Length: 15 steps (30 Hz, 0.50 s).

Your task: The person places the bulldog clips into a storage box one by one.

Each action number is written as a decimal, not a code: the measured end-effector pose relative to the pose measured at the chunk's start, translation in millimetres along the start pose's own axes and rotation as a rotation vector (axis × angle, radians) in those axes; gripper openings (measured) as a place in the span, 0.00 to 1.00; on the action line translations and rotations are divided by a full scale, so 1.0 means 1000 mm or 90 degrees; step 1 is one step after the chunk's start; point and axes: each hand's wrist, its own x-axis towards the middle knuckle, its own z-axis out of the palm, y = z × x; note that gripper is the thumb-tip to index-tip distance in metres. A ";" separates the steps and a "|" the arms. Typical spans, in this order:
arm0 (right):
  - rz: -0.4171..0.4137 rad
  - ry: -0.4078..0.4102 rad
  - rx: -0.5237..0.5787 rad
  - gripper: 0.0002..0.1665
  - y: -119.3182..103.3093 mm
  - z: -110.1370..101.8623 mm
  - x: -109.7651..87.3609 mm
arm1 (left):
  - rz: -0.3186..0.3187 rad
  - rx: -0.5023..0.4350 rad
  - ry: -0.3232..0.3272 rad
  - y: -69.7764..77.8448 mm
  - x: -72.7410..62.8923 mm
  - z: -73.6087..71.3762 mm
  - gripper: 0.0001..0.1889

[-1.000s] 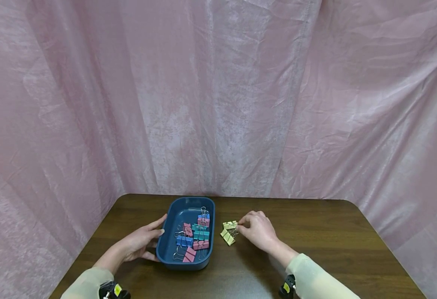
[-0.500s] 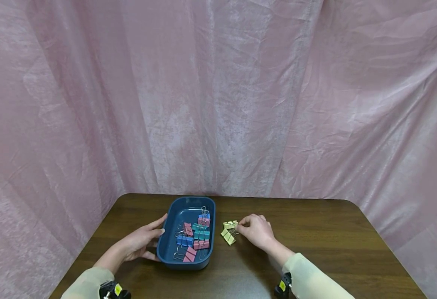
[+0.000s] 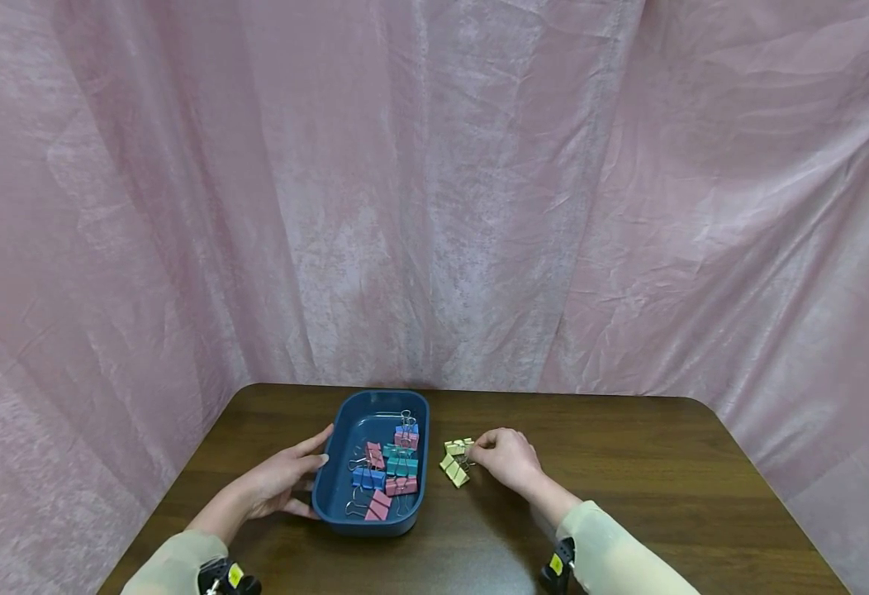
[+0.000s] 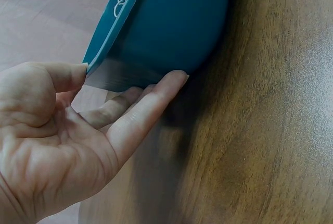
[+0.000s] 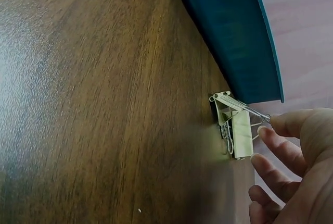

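A dark blue rectangular box (image 3: 323, 496) stands on the table, holding several pink, blue and teal binder clips (image 3: 401, 467) with wire handles. My left hand (image 3: 278, 483) touches the box's left side. In the left wrist view its thumb meets the rim, and nearly straight fingers (image 4: 148, 112) rest against the outer wall. To the right of the box, two yellow binder clips (image 3: 454, 471) lie close together. My right hand (image 3: 510, 459) pinches a wire handle (image 5: 255, 112) there between thumb and finger; which clip the handle belongs to is hard to tell.
The brown wooden table (image 3: 628, 471) extends right of my right hand and has rounded far corners. A pink velvet curtain (image 3: 434, 207) hangs behind it. A black device (image 3: 228, 577) is strapped to each wrist.
My right hand and forearm have shifted slightly to the left while staying at the yellow clips. The left hand and the box have barely moved.
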 end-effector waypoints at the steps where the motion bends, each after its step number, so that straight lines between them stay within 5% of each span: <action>1: 0.002 -0.003 0.008 0.07 0.000 0.000 0.000 | 0.000 0.000 0.000 0.000 0.000 0.000 0.34; 15: 0.031 -0.037 0.118 0.08 0.003 0.004 0.001 | -0.002 0.002 0.011 -0.001 0.000 0.000 0.34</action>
